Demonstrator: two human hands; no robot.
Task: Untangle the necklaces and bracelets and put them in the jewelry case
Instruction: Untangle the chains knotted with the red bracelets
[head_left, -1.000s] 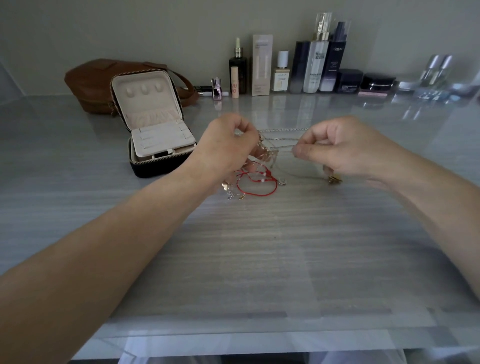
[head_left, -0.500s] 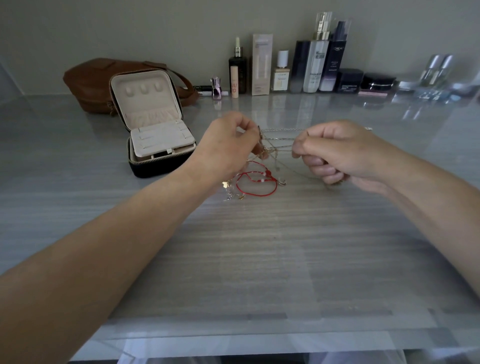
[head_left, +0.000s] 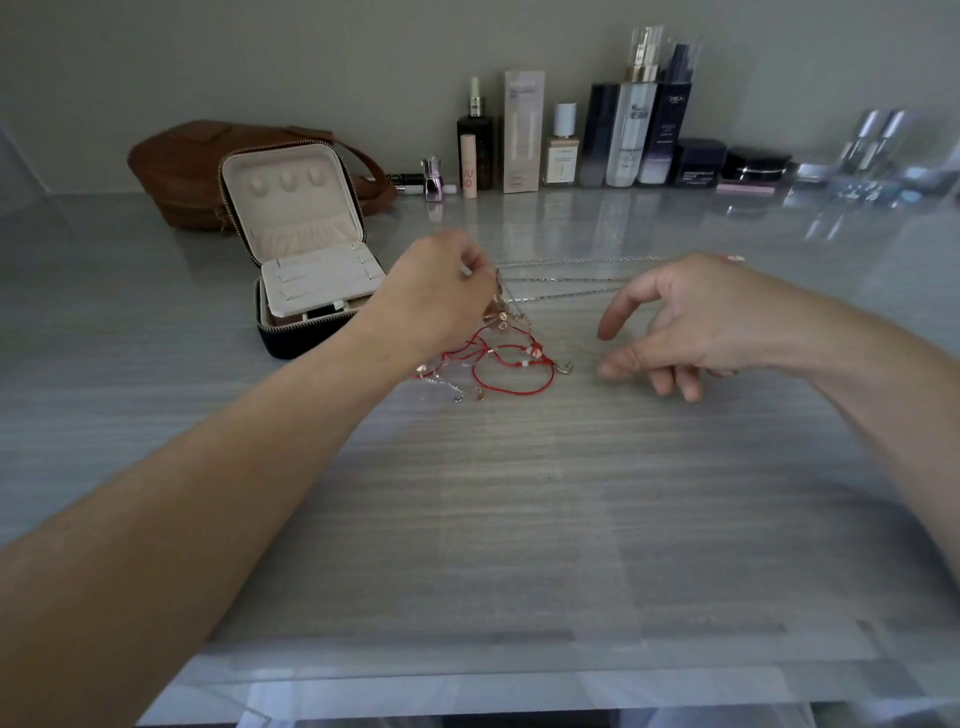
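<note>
A tangle of jewelry (head_left: 506, 343) lies mid-table: red cord bracelets (head_left: 511, 371), rose-gold pieces and thin silver chains (head_left: 566, 278) stretching right. My left hand (head_left: 434, 291) pinches the knot of chains at its top, lifting it slightly. To the right, my right hand (head_left: 685, 325) hovers just above the table with fingers spread and relaxed, holding nothing. The black jewelry case (head_left: 304, 260) stands open to the left, its cream lid upright and its cream tray showing.
A brown leather bag (head_left: 176, 166) sits behind the case. Cosmetic bottles, boxes and jars (head_left: 597, 140) line the back wall. Clear acrylic items (head_left: 872, 156) are at the far right. The table's near edge (head_left: 467, 675) runs along the bottom.
My right hand has let go of the chain it was pinching and opened, dropping lower and to the right. My left hand keeps its pinch on the tangle.
</note>
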